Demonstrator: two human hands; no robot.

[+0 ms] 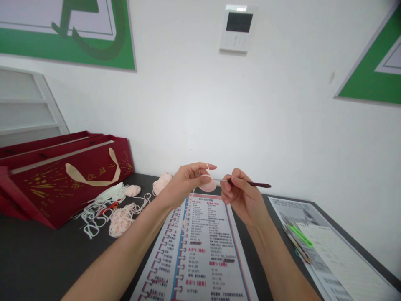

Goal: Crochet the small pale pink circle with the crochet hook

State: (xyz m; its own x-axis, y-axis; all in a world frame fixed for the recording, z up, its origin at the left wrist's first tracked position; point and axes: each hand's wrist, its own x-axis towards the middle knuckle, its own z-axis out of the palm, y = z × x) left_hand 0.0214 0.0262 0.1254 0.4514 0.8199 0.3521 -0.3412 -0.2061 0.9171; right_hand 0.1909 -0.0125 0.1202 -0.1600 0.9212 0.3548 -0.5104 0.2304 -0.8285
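A small pale pink crocheted piece (208, 184) is pinched between the thumb and fingers of my left hand (189, 177). A strand of yarn loops over my raised left index finger. My right hand (242, 192) grips a crochet hook (258, 184) by its dark handle, which points out to the right. The hook's thin metal shaft reaches left to the edge of the piece; its tip is hidden there. Both hands are held above a printed pattern sheet (209, 246) with columns of text.
Dark red gift bags (78, 175) stand at the left on the black table (37, 259). Beside them lie tangled pink yarn (123, 219), white yarn (94, 228) and a pink yarn ball (161, 183). At right, papers (338, 251) carry green-handled thread snips (300, 235). A white wall is behind.
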